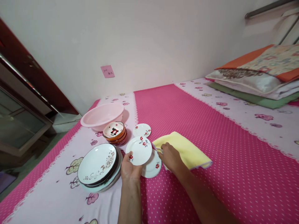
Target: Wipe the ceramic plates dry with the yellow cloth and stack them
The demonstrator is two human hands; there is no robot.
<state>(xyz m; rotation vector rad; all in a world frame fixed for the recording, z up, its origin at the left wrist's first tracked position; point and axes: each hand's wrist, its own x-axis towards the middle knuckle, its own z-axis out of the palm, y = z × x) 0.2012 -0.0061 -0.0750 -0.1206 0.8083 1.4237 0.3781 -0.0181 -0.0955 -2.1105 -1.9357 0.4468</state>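
Observation:
My left hand (pixel 130 168) grips a small white plate with red flowers (pixel 139 152) by its lower left edge, thumb on top, tilted toward me. Under and to the right of it lies another flowered plate (pixel 151 168) on the bed; a third flowered plate (pixel 141 128) lies just beyond. My right hand (pixel 170 155) has its fingers closed on the left part of a yellow cloth (pixel 187 149), which lies spread on the pink sheet. Left of my left hand stands a stack of larger plates (pixel 98 161), the top one white with a dark rim and brown flowers.
Behind the big plates are stacked orange bowls (pixel 114 132) with a cat picture, then a pink basin (pixel 102 116) near the wall. Folded bedding and pillows (pixel 257 76) are piled at the far right. A pink note (pixel 107 71) is on the wall. The bed's edge runs along the left.

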